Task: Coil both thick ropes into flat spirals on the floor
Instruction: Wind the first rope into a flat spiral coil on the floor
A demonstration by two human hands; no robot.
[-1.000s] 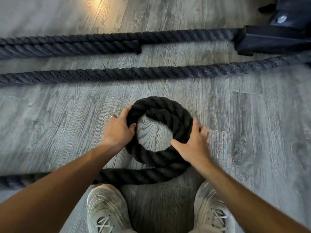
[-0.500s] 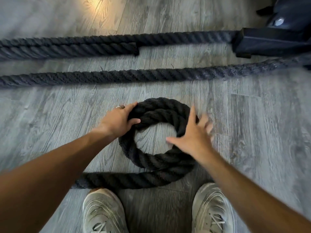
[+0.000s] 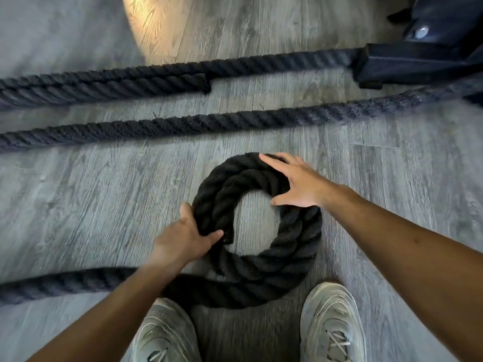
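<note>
Hands have swapped stations around the thick black twisted-fibre rope coil (image 3: 257,231) at frame centre: the left hand (image 3: 183,239), earlier at the coil's upper left, now clamps its lower-left turns, while the right hand (image 3: 298,182) lies spread, fingers flat, on the upper right. I judge the spiral is being rotated, about 2 turns formed. Straight rope lengths (image 3: 198,124) cross the upper frame on the grey wood-grain plank floor (image 3: 78,205).

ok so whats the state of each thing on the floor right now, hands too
coiled thick black rope: about two loose turns, flat, tail trailing left
straight dark rope stretch: uncoiled
doubled dark rope at back: uncoiled, one end showing
left hand: fingers closed on coil's left side
right hand: open, pressing on coil's top right
</note>
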